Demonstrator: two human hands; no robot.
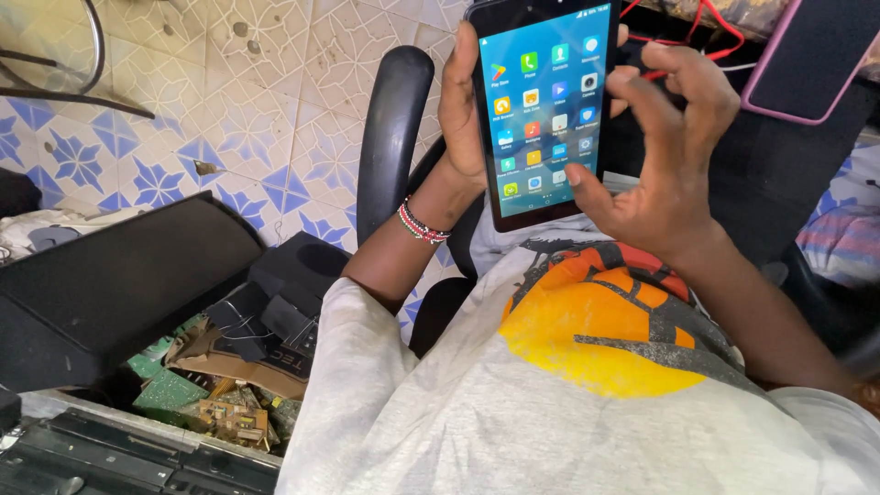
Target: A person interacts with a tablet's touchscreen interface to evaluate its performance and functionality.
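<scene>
Head view, one lit tablet [543, 105] upright above the lap, left hand [461, 115] fingers wrapped around its left edge, right hand [665, 151] fingers spread loose, thumb touching the screen's lower right, one pink-edged phone [807, 57] cut off at the top right corner, circuit boards [206, 399] heaped, number unclear.

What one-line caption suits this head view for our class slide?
Left hand holds a lit tablet upright while the right hand hovers at its screen.

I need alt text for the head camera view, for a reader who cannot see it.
The left hand holds a lit phone showing app icons, while the right hand touches its screen edge. Below lie a grey printed shirt, circuit boards and patterned floor tiles.
</scene>
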